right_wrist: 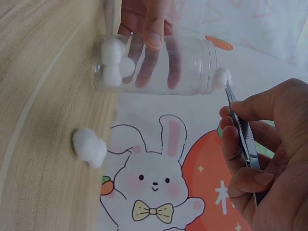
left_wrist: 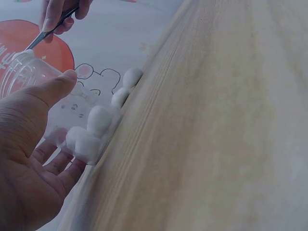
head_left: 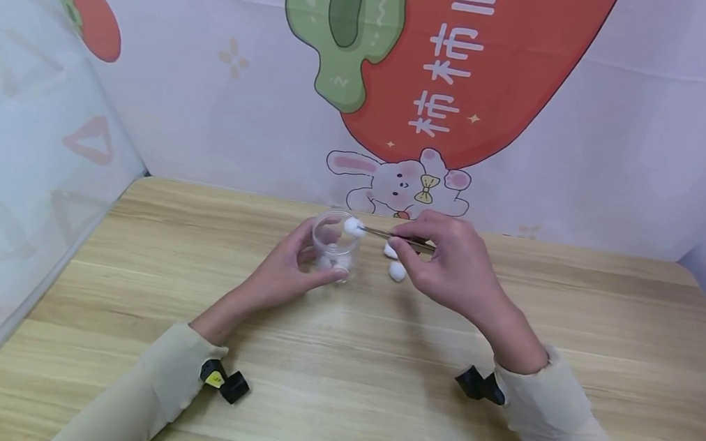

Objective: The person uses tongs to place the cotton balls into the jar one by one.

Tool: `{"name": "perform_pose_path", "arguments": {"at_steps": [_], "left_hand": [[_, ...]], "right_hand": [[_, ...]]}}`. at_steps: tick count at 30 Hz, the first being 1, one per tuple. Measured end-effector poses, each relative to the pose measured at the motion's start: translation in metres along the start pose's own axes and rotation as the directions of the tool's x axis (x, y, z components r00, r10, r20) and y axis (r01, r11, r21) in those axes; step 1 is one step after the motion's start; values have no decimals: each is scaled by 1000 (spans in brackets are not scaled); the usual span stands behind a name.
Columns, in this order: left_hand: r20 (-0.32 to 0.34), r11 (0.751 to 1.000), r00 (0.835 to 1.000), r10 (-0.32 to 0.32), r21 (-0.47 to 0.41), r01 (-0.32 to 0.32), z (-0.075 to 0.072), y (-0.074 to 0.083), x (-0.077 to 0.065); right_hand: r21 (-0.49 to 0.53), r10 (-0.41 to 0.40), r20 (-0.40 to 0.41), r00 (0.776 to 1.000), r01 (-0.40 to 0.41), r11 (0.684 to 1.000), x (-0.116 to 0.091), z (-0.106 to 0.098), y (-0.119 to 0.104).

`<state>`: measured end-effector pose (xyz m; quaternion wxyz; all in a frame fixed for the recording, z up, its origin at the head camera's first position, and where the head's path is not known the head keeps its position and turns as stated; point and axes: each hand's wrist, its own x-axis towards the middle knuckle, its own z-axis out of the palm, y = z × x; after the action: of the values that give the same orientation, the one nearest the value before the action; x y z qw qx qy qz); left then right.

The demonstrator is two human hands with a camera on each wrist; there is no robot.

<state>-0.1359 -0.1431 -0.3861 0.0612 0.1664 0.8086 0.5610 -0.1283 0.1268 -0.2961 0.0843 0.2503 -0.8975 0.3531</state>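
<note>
A clear plastic jar point(right_wrist: 192, 67) stands upright on the table, its top uncovered. My left hand point(head_left: 286, 264) holds it, thumb on one side and fingers round the other. Several white cotton balls point(right_wrist: 111, 62) lie at the jar's bottom. In my right hand point(head_left: 456, 264) is a pair of metal tweezers point(right_wrist: 246, 144), pinched between thumb and fingers. The tweezers' tips grip another cotton ball point(right_wrist: 222, 78) right at the jar's mouth. Two loose cotton balls, the nearer one point(head_left: 397, 271) in fuller sight, lie on the table right of the jar.
The wood-grain table point(head_left: 326, 386) ends at the back against a printed cloth point(head_left: 209, 131) with a rabbit and a large red fruit. Another pale cloth point(head_left: 12, 149) hangs along the left side. Small black cameras point(head_left: 234, 386) are worn at both wrists.
</note>
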Motion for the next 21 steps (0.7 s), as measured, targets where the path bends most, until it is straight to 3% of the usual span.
{"name": "perform_pose_path", "arguments": {"at_steps": [21], "left_hand": [[-3, 1000, 1000, 8, -1, -8, 2, 0, 2]], "right_hand": [[-49, 9, 16, 1000, -8, 999, -2, 3, -2]]}}
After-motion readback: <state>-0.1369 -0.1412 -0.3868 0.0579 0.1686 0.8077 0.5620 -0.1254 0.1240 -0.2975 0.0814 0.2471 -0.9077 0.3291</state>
